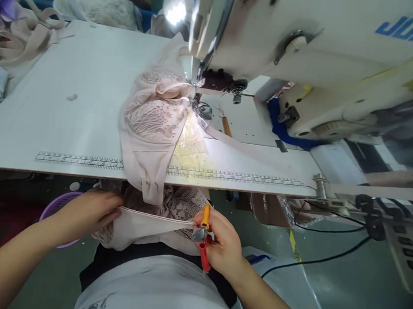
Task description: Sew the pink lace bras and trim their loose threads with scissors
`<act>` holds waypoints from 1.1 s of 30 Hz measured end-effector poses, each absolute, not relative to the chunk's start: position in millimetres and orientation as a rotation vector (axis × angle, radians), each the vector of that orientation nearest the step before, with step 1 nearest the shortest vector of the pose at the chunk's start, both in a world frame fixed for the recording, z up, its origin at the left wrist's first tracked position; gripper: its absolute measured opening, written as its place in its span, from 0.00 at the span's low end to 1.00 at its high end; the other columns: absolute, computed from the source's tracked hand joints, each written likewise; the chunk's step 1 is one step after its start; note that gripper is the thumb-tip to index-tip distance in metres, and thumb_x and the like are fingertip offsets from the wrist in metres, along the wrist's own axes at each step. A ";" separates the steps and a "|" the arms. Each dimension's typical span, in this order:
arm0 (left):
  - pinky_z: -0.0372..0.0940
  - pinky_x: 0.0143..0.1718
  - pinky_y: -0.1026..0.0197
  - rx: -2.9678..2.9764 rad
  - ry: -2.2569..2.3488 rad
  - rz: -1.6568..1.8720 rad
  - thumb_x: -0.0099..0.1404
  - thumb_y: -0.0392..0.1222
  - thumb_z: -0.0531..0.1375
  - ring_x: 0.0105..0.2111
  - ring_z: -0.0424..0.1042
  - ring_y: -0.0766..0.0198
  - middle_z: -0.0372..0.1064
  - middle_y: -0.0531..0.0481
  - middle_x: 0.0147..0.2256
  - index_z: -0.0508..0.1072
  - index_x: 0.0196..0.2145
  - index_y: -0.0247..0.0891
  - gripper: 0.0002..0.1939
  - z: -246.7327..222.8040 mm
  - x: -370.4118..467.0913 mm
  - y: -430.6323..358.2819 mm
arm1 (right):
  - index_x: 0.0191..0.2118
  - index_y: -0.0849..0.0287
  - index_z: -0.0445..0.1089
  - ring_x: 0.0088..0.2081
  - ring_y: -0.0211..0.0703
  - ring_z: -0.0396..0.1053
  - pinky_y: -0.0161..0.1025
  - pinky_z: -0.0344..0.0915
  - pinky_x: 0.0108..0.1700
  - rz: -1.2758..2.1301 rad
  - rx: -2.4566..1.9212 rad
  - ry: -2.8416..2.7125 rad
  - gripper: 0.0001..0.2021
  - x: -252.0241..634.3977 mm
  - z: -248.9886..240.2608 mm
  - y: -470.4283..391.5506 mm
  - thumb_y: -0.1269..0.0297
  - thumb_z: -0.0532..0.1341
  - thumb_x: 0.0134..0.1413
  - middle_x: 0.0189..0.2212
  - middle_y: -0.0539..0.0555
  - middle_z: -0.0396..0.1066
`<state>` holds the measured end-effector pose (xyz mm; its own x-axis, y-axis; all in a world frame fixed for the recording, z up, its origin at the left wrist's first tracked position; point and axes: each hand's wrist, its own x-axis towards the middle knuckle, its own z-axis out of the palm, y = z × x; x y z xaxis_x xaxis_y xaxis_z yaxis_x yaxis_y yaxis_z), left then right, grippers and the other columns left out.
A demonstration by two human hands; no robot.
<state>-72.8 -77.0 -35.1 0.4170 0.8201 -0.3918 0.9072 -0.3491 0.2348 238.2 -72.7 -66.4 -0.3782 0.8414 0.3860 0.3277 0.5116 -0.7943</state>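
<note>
A beige lace bra (pixel 152 237) is stretched between my two hands in front of my lap, below the table edge. My left hand (pixel 93 213) grips its left end, fingers curled over the fabric. The other end of the stretched edge is pinched by my right hand (pixel 225 239). That hand also holds small thread snips (pixel 200 234) with orange and red handles. Another beige lace bra (pixel 152 118) lies on the table with one edge at the needle of the sewing machine (pixel 196 95), and its lower part hangs over the front edge.
A printed ruler (pixel 243 176) runs along the front of the white table (pixel 87 91). A wooden-handled tool (pixel 225 125) lies beside the needle area. Beige straps (pixel 21 40) are heaped at left. A purple basket (pixel 61 204) stands below, and black cables (pixel 326 259) hang at right.
</note>
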 end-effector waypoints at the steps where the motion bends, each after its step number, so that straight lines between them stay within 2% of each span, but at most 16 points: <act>1: 0.62 0.33 0.59 2.254 1.493 -0.282 0.69 0.38 0.50 0.33 0.73 0.56 0.75 0.49 0.32 0.74 0.35 0.37 0.13 -30.2 -77.2 -80.6 | 0.35 0.56 0.66 0.30 0.43 0.69 0.38 0.68 0.31 0.810 -0.938 -1.941 0.10 237.2 -64.7 -71.7 0.78 0.55 0.49 0.28 0.52 0.70; 3: 0.62 0.36 0.61 2.266 1.509 -0.257 0.70 0.38 0.49 0.34 0.73 0.59 0.74 0.52 0.33 0.73 0.37 0.38 0.13 -20.8 -82.7 -88.9 | 0.36 0.56 0.66 0.30 0.43 0.69 0.38 0.67 0.30 0.845 -0.880 -1.952 0.10 236.7 -59.7 -69.7 0.77 0.55 0.50 0.29 0.53 0.70; 6: 0.61 0.36 0.59 2.443 1.505 -0.168 0.71 0.37 0.49 0.32 0.71 0.59 0.73 0.51 0.31 0.74 0.36 0.39 0.14 -8.7 -85.2 -104.8 | 0.35 0.55 0.65 0.30 0.43 0.69 0.38 0.67 0.30 0.868 -0.797 -1.981 0.09 242.1 -50.1 -67.2 0.77 0.57 0.51 0.28 0.52 0.69; 11: 0.58 0.38 0.54 2.783 1.394 0.010 0.65 0.21 0.43 0.30 0.66 0.57 0.74 0.47 0.31 0.75 0.41 0.37 0.23 -8.7 -79.8 -137.5 | 0.36 0.55 0.65 0.30 0.42 0.70 0.38 0.67 0.29 0.847 -0.729 -2.112 0.11 259.4 -43.2 -69.3 0.80 0.56 0.52 0.27 0.52 0.69; 15: 0.58 0.39 0.54 2.686 1.306 0.184 0.65 0.22 0.44 0.30 0.65 0.56 0.74 0.48 0.30 0.74 0.41 0.40 0.23 -34.2 -72.2 -160.8 | 0.35 0.57 0.66 0.31 0.44 0.72 0.39 0.68 0.30 0.828 -0.685 -2.275 0.11 268.9 -53.4 -81.3 0.81 0.55 0.51 0.27 0.54 0.72; 19: 0.58 0.39 0.54 2.631 1.247 0.267 0.63 0.21 0.45 0.31 0.65 0.55 0.74 0.45 0.31 0.75 0.41 0.35 0.22 -55.5 -69.0 -177.4 | 0.32 0.57 0.66 0.31 0.43 0.72 0.38 0.69 0.30 0.924 -0.682 -2.327 0.09 275.3 -66.1 -95.4 0.78 0.54 0.53 0.28 0.55 0.74; 24: 0.58 0.40 0.56 2.599 1.255 0.223 0.64 0.21 0.45 0.32 0.65 0.56 0.75 0.46 0.31 0.76 0.39 0.37 0.23 -59.0 -70.0 -184.1 | 0.33 0.56 0.65 0.31 0.43 0.73 0.39 0.70 0.31 0.989 -0.729 -2.324 0.09 281.9 -73.4 -105.1 0.78 0.55 0.53 0.28 0.55 0.75; 29: 0.59 0.40 0.57 2.523 1.292 0.252 0.65 0.22 0.46 0.33 0.67 0.58 0.76 0.47 0.32 0.76 0.40 0.39 0.22 -58.5 -73.7 -182.1 | 0.40 0.56 0.65 0.40 0.46 0.77 0.39 0.73 0.36 1.051 -0.795 -2.240 0.11 280.3 -79.9 -113.3 0.79 0.56 0.54 0.40 0.60 0.77; 33: 0.60 0.39 0.57 2.434 1.311 0.308 0.64 0.25 0.48 0.34 0.68 0.58 0.75 0.48 0.33 0.75 0.41 0.40 0.20 -61.6 -77.8 -183.1 | 0.38 0.54 0.62 0.35 0.43 0.78 0.36 0.73 0.33 1.183 -0.923 -2.123 0.10 273.0 -83.4 -118.8 0.77 0.56 0.53 0.37 0.56 0.79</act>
